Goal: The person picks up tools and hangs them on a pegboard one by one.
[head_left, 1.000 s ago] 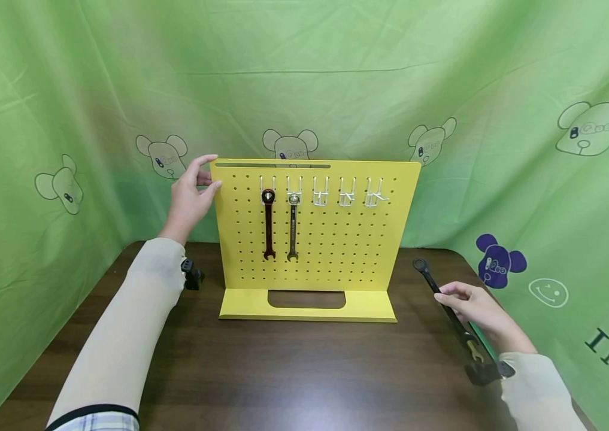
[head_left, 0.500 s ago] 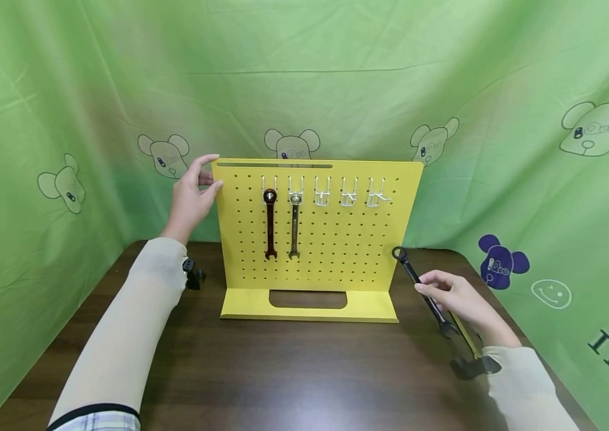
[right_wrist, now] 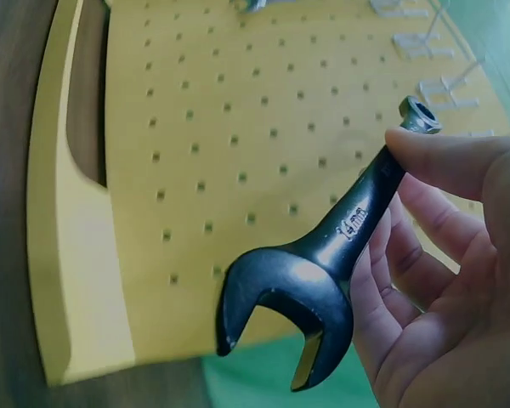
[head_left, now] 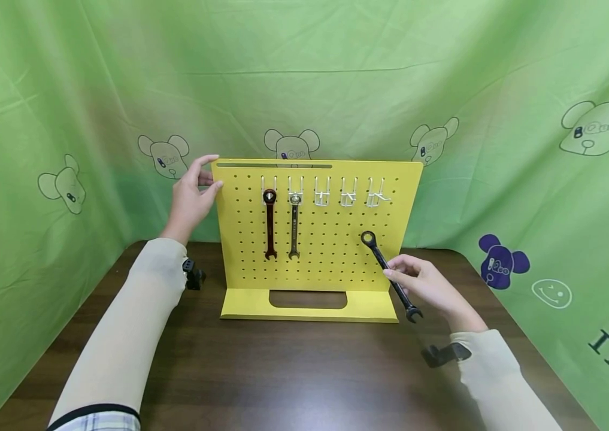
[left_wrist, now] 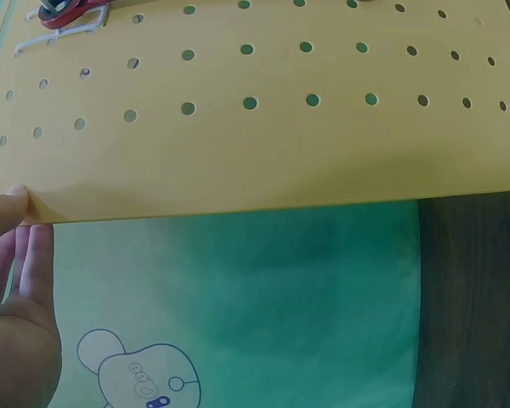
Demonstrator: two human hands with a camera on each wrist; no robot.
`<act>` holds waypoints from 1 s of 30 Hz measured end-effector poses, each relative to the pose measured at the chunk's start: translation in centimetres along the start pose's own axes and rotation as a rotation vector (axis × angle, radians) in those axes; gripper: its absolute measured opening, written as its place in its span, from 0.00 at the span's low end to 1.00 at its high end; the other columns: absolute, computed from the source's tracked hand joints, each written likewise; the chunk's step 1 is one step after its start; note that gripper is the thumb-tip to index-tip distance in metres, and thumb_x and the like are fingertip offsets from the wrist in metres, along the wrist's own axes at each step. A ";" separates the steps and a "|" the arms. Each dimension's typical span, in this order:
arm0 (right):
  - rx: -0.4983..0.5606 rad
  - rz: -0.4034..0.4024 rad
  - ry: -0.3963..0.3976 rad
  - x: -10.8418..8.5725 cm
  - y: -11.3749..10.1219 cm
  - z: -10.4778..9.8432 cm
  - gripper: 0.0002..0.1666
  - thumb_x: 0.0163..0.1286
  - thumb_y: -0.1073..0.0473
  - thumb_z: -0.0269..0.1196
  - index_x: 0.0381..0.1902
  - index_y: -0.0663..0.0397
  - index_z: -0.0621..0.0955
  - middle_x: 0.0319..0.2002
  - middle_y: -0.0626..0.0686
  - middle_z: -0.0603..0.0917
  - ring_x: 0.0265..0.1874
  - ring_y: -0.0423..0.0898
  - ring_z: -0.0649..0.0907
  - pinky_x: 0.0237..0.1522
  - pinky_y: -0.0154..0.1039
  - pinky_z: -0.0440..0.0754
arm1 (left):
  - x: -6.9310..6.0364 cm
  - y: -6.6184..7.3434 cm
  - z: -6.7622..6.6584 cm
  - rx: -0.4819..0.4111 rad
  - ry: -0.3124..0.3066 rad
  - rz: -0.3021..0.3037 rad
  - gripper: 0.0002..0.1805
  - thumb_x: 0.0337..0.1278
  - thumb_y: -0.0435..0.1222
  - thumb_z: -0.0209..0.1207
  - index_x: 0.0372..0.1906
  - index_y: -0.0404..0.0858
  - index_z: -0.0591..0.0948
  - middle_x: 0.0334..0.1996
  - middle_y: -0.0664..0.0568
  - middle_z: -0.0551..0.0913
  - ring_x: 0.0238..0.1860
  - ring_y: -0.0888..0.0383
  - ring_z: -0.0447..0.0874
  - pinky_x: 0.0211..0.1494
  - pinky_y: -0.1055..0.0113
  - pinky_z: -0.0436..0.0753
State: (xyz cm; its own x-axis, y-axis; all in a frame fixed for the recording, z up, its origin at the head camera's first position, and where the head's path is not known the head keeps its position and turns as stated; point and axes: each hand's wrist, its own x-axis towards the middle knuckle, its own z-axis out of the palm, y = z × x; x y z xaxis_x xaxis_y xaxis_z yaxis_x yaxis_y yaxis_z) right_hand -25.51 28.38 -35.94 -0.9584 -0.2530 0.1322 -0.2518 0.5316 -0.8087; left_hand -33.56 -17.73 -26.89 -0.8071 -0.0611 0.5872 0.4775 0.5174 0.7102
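Wrench point(right_wrist: 353, 225) shines black, one end ringed, one forked.

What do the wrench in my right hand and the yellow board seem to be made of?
The wrench: metal, likely steel, with a dark glossy finish; its smooth surface catches light. The board: probably painted sheet metal, given its thin edge and even yellow coat, though plastic is possible.

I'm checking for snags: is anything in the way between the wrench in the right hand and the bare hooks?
Nothing visible stands between the black wrench in the right hand and the three bare hooks; the two hung wrenches are further left.
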 end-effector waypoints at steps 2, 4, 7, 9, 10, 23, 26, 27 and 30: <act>0.007 -0.013 0.001 0.5 -0.7 0.5 0.18 0.73 0.54 0.64 0.51 0.63 0.79 0.33 0.56 0.80 0.25 0.47 0.77 0.25 0.35 0.80 | 0.0 0.0 0.0 -0.002 0.001 0.001 0.31 0.65 0.26 0.62 0.70 0.46 0.71 0.45 0.41 0.79 0.49 0.50 0.81 0.55 0.61 0.86; 0.021 -0.021 0.004 1.0 -1.4 1.0 0.18 0.73 0.54 0.64 0.51 0.62 0.79 0.34 0.56 0.80 0.25 0.46 0.76 0.25 0.35 0.79 | -0.1 0.0 0.0 -0.001 0.003 0.001 0.31 0.65 0.26 0.62 0.70 0.46 0.71 0.45 0.41 0.79 0.49 0.49 0.81 0.55 0.61 0.86; 0.039 -0.036 0.005 1.7 -2.5 1.7 0.18 0.73 0.53 0.63 0.52 0.61 0.79 0.36 0.55 0.81 0.27 0.46 0.77 0.28 0.36 0.80 | -0.1 0.0 0.0 0.001 0.004 0.003 0.31 0.64 0.26 0.62 0.70 0.46 0.71 0.45 0.41 0.79 0.50 0.50 0.81 0.55 0.62 0.86; 0.051 -0.046 0.008 2.1 -3.3 2.1 0.17 0.74 0.53 0.63 0.52 0.60 0.79 0.35 0.54 0.80 0.28 0.47 0.77 0.30 0.36 0.79 | -0.1 0.0 0.0 0.007 0.004 0.002 0.31 0.65 0.27 0.63 0.70 0.47 0.71 0.45 0.42 0.79 0.50 0.50 0.81 0.55 0.62 0.86; 0.059 -0.050 0.008 2.3 -3.6 2.4 0.17 0.74 0.53 0.63 0.52 0.60 0.79 0.35 0.54 0.80 0.29 0.46 0.78 0.31 0.37 0.80 | -0.1 0.0 0.0 0.009 0.003 0.002 0.31 0.65 0.27 0.63 0.70 0.47 0.71 0.45 0.41 0.79 0.50 0.50 0.81 0.55 0.62 0.86; 0.224 -0.086 0.039 4.2 -7.1 4.7 0.19 0.74 0.53 0.63 0.54 0.61 0.78 0.37 0.52 0.79 0.36 0.44 0.77 0.39 0.36 0.83 | -0.1 -0.1 0.0 0.018 -0.001 0.009 0.31 0.65 0.27 0.62 0.70 0.47 0.71 0.45 0.41 0.79 0.50 0.50 0.81 0.55 0.61 0.86; 0.259 -0.096 0.037 4.5 -7.6 5.0 0.19 0.74 0.54 0.63 0.54 0.63 0.78 0.35 0.50 0.78 0.35 0.43 0.77 0.38 0.35 0.82 | -0.1 0.0 0.0 0.019 0.002 0.008 0.31 0.65 0.27 0.63 0.70 0.47 0.71 0.45 0.41 0.79 0.50 0.50 0.81 0.55 0.61 0.86; 0.264 -0.098 0.036 4.6 -7.7 5.1 0.20 0.74 0.54 0.63 0.55 0.63 0.78 0.35 0.50 0.78 0.34 0.43 0.76 0.38 0.34 0.82 | -0.1 0.0 0.0 0.019 0.003 0.008 0.31 0.65 0.27 0.63 0.70 0.47 0.71 0.45 0.41 0.79 0.49 0.50 0.81 0.55 0.61 0.86; 0.272 -0.100 0.025 5.0 -7.9 5.4 0.20 0.74 0.54 0.63 0.55 0.63 0.77 0.36 0.50 0.78 0.34 0.44 0.76 0.38 0.35 0.82 | -0.1 0.1 0.0 0.015 0.004 0.008 0.31 0.65 0.27 0.62 0.70 0.46 0.71 0.45 0.41 0.79 0.49 0.49 0.81 0.55 0.61 0.86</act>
State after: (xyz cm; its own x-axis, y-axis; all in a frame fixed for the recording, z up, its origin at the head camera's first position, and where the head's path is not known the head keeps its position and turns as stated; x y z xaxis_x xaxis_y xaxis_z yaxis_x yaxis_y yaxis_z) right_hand -27.55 18.52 -31.96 -0.9347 -0.2710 0.2301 -0.3029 0.2681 -0.9145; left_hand -33.46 -17.67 -26.92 -0.8018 -0.0604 0.5945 0.4789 0.5302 0.6997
